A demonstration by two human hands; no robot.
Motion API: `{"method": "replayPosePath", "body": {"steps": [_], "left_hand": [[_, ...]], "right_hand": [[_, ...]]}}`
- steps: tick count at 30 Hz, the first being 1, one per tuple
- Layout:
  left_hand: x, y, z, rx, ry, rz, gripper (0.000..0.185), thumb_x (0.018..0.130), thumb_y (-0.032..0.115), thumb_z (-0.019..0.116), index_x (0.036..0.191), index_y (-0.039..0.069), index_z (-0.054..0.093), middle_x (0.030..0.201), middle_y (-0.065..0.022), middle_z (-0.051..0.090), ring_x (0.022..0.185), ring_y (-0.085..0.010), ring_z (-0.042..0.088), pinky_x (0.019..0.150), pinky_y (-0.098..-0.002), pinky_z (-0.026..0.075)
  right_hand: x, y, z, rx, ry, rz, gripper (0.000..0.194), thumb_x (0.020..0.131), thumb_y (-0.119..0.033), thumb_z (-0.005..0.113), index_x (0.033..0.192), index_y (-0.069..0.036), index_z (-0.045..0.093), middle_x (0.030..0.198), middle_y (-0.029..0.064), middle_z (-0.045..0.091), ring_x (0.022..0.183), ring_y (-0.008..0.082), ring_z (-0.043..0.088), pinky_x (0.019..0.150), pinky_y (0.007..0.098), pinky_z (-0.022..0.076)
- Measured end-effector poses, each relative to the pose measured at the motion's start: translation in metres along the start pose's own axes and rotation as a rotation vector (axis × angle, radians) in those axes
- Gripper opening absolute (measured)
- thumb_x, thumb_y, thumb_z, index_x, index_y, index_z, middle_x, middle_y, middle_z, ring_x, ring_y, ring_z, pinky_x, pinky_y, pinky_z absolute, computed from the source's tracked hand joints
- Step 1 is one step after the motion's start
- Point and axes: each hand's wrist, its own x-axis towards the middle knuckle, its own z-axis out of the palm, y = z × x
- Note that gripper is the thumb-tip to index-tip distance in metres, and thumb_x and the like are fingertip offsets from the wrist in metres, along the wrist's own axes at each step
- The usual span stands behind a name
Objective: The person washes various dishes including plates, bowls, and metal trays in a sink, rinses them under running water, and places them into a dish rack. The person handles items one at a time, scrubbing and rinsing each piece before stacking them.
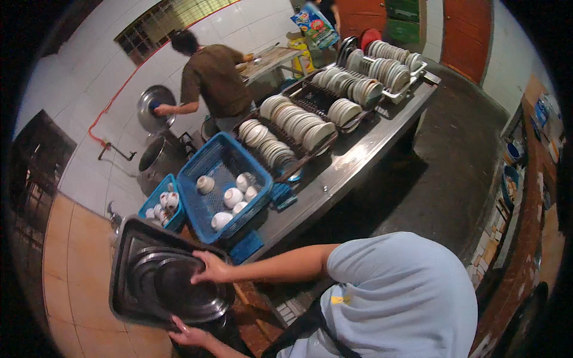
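Note:
A dark rectangular tray is tilted up before me, with several round metal pans or lids stacked against its inner side. My right hand grips the upper right side of this stack, its fingers spread over the round metal. At the lower edge, my left hand holds the stack from below, its thumb by the rim; part of that grip is hidden. Just beyond stands a large blue plastic basket with white bowls. A smaller blue basket beside it contains white cups.
Racks of white plates line the long metal table. Blue cloths or sponges lie near its edge. A co-worker stands by the wall, one hand at a round metal lid, near a large pot. Another person is farther back.

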Motion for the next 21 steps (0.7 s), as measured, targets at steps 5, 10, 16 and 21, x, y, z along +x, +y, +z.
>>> {"method": "replayPosePath", "body": {"steps": [5,10,16,21], "left_hand": [[-0.105,0.073,0.175,-0.480,-0.291,-0.532,0.068,0.082,0.026,0.070,0.134,-0.004,0.039,0.132,-0.0208,0.046,0.115,-0.0351,0.049,0.097,-0.0541,0.042],[-0.233,0.112,0.327,-0.738,-0.797,-0.991,0.049,0.081,0.012,0.068,0.125,-0.003,0.052,0.121,-0.0139,0.057,0.111,-0.0303,0.053,0.097,-0.0469,0.042],[-0.338,0.217,0.463,-0.829,-1.086,-0.995,0.043,0.084,0.006,0.066,0.122,-0.007,0.052,0.117,-0.0154,0.059,0.101,-0.0271,0.060,0.089,-0.0426,0.048],[-0.369,0.291,0.542,-0.949,-1.061,-0.724,0.038,0.082,0.002,0.066,0.116,-0.009,0.056,0.112,-0.0149,0.062,0.095,-0.0257,0.062,0.087,-0.0399,0.050]], "right_hand": [[0.033,-0.085,-0.199,-0.520,-0.010,0.193,0.081,0.061,-0.024,0.085,0.127,0.001,0.045,0.112,0.0261,0.061,0.105,0.0384,0.060,0.087,0.0445,0.0493],[0.032,-0.146,-0.402,-0.811,0.112,0.221,0.081,0.061,-0.022,0.083,0.129,-0.002,0.044,0.116,0.0247,0.060,0.108,0.0394,0.058,0.090,0.0443,0.0490],[-0.019,-0.209,-0.584,-0.950,0.413,0.095,0.077,0.062,-0.024,0.083,0.125,-0.001,0.044,0.119,0.0253,0.055,0.113,0.0397,0.053,0.094,0.0431,0.0437],[-0.026,-0.236,-0.673,-0.934,0.574,-0.194,0.079,0.068,-0.026,0.080,0.130,0.000,0.039,0.123,0.0256,0.050,0.116,0.0406,0.048,0.097,0.0417,0.0396]]}}
